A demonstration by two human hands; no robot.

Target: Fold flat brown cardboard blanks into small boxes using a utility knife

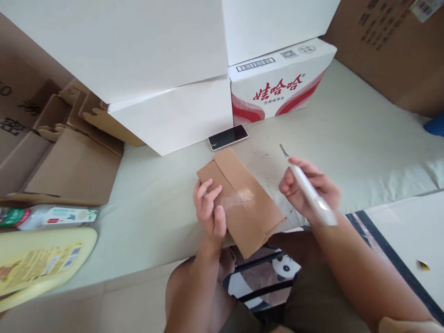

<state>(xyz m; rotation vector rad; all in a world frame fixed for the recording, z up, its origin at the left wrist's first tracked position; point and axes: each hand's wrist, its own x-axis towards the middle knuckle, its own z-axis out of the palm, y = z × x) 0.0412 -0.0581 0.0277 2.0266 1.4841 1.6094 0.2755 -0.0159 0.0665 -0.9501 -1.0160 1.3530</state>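
My left hand grips the left edge of a flat brown cardboard box, its fingers lying over the top face. A strip of clear tape crosses the middle of that face. To the right, apart from the cardboard, my right hand is closed round a white-handled utility knife. Its narrow metal tip points up and left; the handle is blurred. Just beyond the cardboard a phone lies screen up against the white boxes.
White cartons and a red-and-white water carton stand at the back. On the left are an open brown carton, a drink bottle and a yellow jug. Another brown carton stands at right.
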